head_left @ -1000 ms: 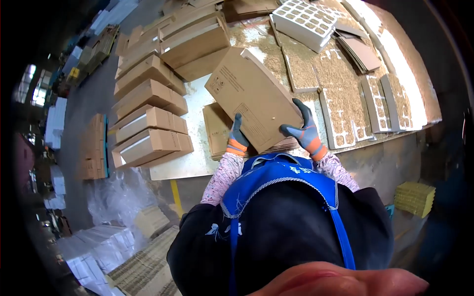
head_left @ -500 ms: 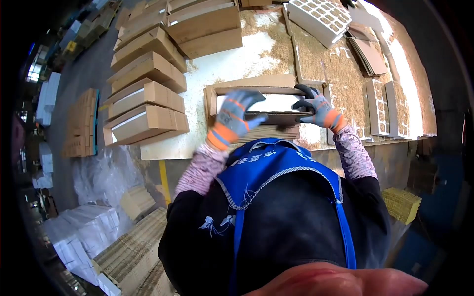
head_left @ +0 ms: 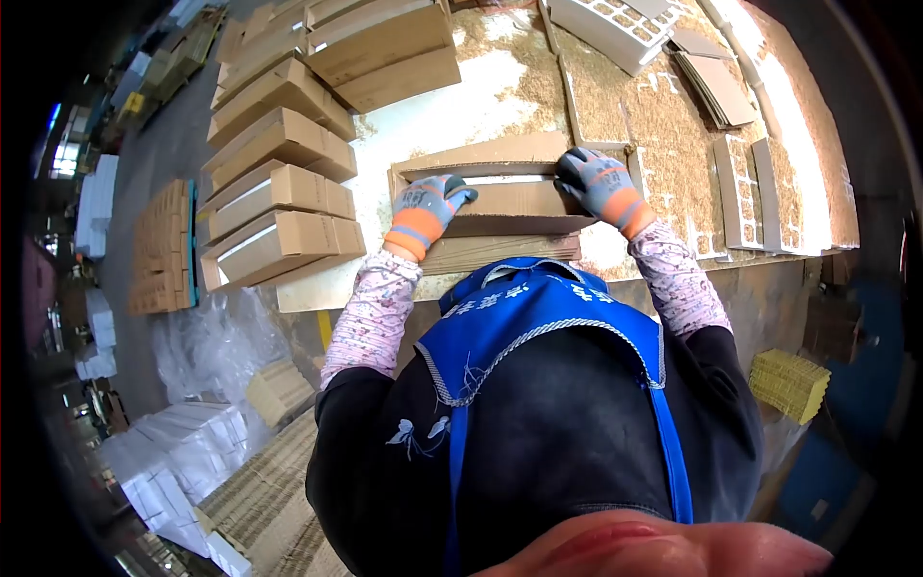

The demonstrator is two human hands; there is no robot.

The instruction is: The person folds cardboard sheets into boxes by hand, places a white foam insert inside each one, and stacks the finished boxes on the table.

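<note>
An open cardboard box (head_left: 519, 200) lies on the white table (head_left: 413, 135) in front of me, with a narrow white strip visible inside it. My left hand (head_left: 426, 207), in a grey and orange glove, is closed over the box's left end. At the right end my right hand (head_left: 598, 183), gloved the same way, has its fingers bent over the edge and partly inside. Flat folded cardboard (head_left: 500, 254) is stacked between the box and my blue apron.
Several cardboard boxes (head_left: 288, 240) stand in a row on the left. White trays (head_left: 615, 34) with grainy brown material lie at the back and right, beside brown sheets (head_left: 716, 88). A yellow block (head_left: 788, 385) is at the lower right.
The box, first held up and tilted, now lies open on the table. Both hands have moved to its ends; since the middle frame, my left hand has shifted left and the near side has come up.
</note>
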